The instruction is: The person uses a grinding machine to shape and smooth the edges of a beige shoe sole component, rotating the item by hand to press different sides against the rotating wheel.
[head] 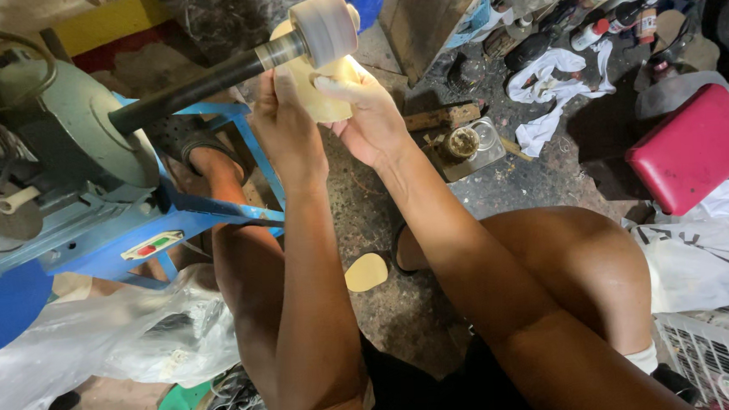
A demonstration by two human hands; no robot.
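- The pale sole piece [325,90], a flat tan-yellow cut-out, is held up against the underside of the grey sanding drum [324,26], which sits at the end of the dark shaft [192,85]; it appears to touch the drum, though the contact line is hidden.
- Its long axis appears to run across the drum's axis, from the top edge behind the drum down towards the wrists.
- The left hand [284,122] grips the piece's left edge just below the shaft, fingers curled shut around it.
- The right hand [368,113] clamps the right edge just below and to the right of the drum, thumb on the near face and fingers behind it.
- Both hands lie equally near the drum, one either side of it.
- Left of the drum, along the shaft, sits the grey-green motor housing [86,128] on a blue frame [207,213].
- Well below the drum, on the floor between the knees, lies another small tan cut-out [366,271].
- Far right of the drum lies a red case [694,146].
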